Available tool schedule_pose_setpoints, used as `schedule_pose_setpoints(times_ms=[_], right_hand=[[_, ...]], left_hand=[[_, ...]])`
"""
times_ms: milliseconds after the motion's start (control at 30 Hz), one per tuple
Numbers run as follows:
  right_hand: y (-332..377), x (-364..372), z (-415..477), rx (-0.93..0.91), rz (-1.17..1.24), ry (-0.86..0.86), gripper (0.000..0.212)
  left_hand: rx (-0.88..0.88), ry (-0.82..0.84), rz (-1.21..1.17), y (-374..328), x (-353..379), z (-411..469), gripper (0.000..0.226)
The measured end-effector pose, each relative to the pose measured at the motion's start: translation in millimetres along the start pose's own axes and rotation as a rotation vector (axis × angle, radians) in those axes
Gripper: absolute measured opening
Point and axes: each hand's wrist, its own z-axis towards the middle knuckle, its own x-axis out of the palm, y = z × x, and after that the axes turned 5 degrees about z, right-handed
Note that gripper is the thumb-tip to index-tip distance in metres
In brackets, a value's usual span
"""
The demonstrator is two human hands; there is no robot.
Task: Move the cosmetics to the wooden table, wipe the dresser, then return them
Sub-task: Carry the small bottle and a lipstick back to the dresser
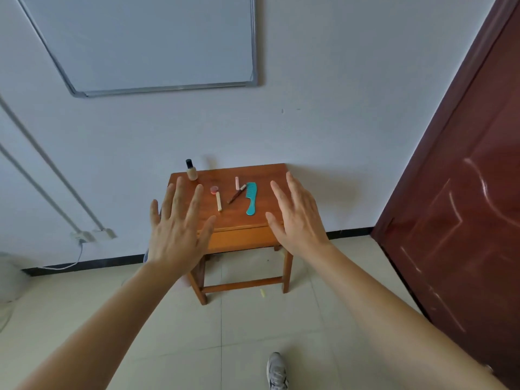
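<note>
Wide, empty grip on both the left hand [177,229] and right hand [298,218], hovering by the wooden bench [242,237]. The comb [251,197], tubes [218,201] and far-corner bottle [191,170] all sit on it, so the move looks done. The dresser's out of view, so can't judge the wiping.

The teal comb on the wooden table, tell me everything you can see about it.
The teal comb looks like plastic and seems to be one piece, with wide teeth at the far end facing left and a plain handle pointing toward the person. It lies flat on the wooden table, right of centre, close beside a brown pencil. Neither hand touches it; the right hand hovers nearby, fingers straight.
</note>
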Motion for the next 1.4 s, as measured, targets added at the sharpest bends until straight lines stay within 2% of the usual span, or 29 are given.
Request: schedule_pose_setpoints(times_ms=[133, 267, 467, 667, 833, 1000, 1133, 1267, 1400], right_hand=[[-39, 53, 76, 0.050, 0.022, 0.081, 0.071], [-59, 86, 158, 0.028, 0.029, 0.140, 0.073], [-49, 133, 244, -0.076, 0.086, 0.233, 0.071], [-43, 202, 288, -0.097, 0.032, 0.390, 0.070], [-47, 255, 322, 0.036, -0.012, 0.493, 0.073], [-37, 300, 350, 0.266, 0.005, 0.543, 0.076], [-20, 339, 355, 0.391, 0.071, 0.609, 0.077], [-8, 374, 341, 0.445, 0.084, 0.665, 0.080], [0, 398, 322, 0.563, 0.035, 0.702, 0.091]], left_hand=[[-0.063, 0.098, 0.029, 6, 44, 76, 0.073], [-0.116, 0.122, 0.037, 26, 72, 146, 0.071], [-0.175, 0.132, 0.065, 75, 114, 201, 0.070], [-0.156, 0.256, 0.062, 140, 185, 251, 0.074], [-0.104, 0.420, 0.045, 194, 254, 306, 0.077], [-0.085, 0.589, -0.148, 234, 301, 362, 0.090], [-0.129, 0.637, -0.303, 251, 335, 398, 0.091], [-0.284, 0.664, -0.501, 254, 369, 419, 0.095], [-0.458, 0.694, -0.639, 245, 394, 430, 0.103]])
